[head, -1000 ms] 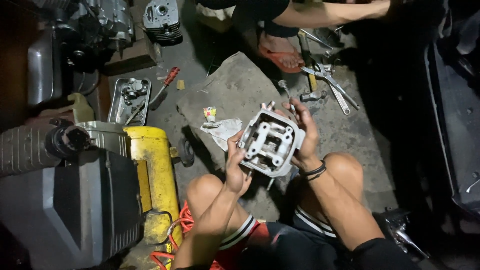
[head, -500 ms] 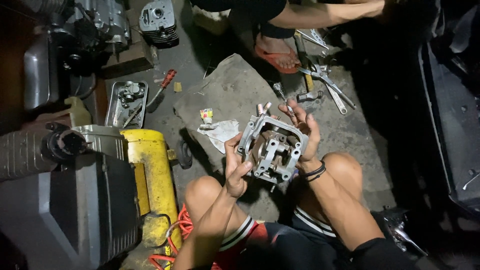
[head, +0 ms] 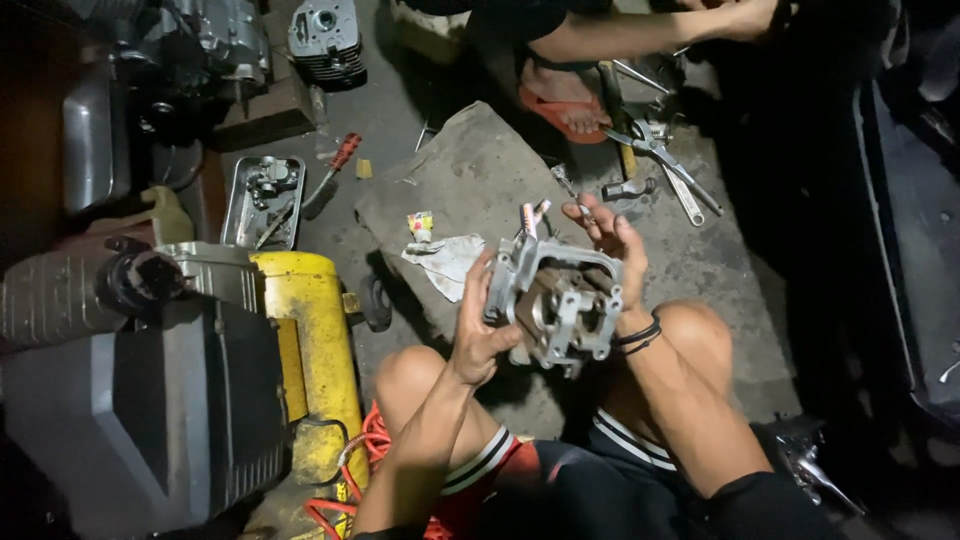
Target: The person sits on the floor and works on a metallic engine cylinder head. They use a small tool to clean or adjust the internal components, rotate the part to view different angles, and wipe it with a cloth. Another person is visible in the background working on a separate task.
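A metal engine part [head: 557, 300] is held above the knees, gripped at 9 o'clock by the closed left hand [head: 478, 325] and steadied at 2 o'clock by the half-open right hand [head: 612, 240]. A rag [head: 443, 262] lies at 10 o'clock.

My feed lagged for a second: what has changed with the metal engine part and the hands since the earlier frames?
The grey cast-metal engine head has been turned in both hands, from open face up to side-on. The left hand still grips its left edge; the right hand supports it from behind, fingers spread. The white rag and the wrenches stayed put.
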